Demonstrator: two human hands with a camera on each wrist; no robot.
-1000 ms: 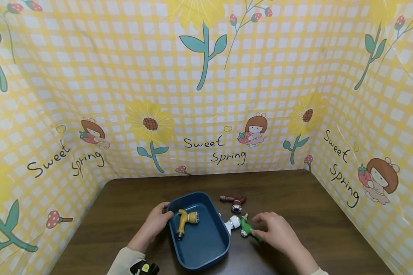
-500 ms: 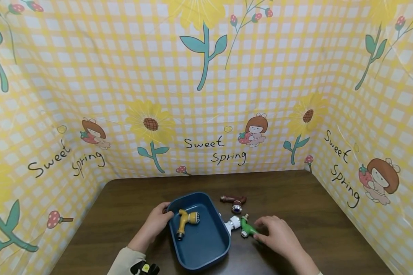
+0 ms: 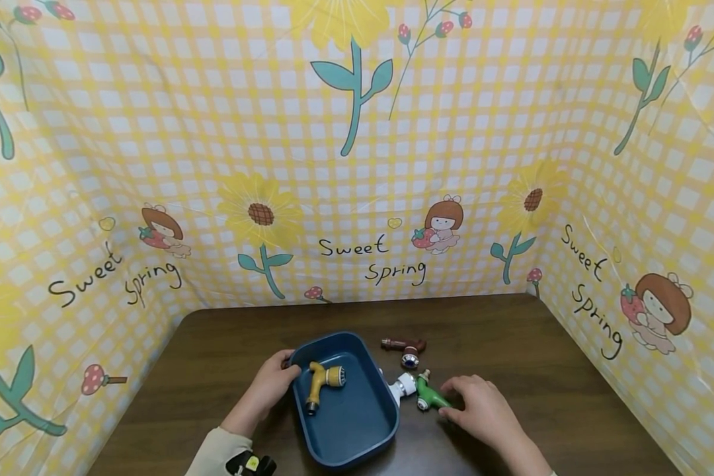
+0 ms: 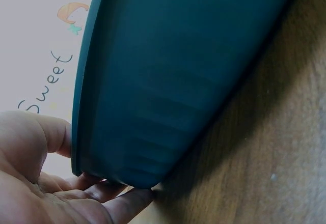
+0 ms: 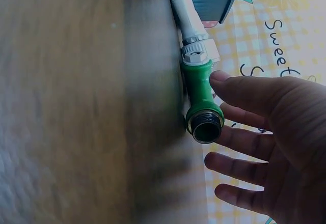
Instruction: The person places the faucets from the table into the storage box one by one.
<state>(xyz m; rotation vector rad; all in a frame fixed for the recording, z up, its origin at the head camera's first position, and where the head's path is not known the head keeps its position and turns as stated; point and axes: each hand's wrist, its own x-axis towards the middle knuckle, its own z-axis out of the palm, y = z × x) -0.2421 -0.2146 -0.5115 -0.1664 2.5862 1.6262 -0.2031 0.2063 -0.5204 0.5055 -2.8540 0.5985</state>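
At the left, the left hand (image 3: 270, 382) grips the side of the one blue tray (image 3: 357, 420), thumb at the rim and fingers bent against the outer wall. The tray looks like light, stiff plastic, best held by its rim. In it lies the one yellow tap (image 3: 318, 379), the only one of four inside. Just right of the tray, on the table (image 3: 244, 330), is one white tap (image 3: 404, 385), partly hidden by the tray's wall; beyond it lies one brown tap (image 3: 413, 346). Next comes the one green tap (image 3: 428, 395), right beside the white one; whether they touch, I cannot tell. It should be rigid, fairly light for its size and hard to break, though its glossy, rounded body may roll or slip; the narrow neck seems the surest hold. At the right, the right hand (image 3: 483, 404) is around it, thumb tip at its body and fingers spread loosely; I cannot tell whether the hidden index fingertip touches.
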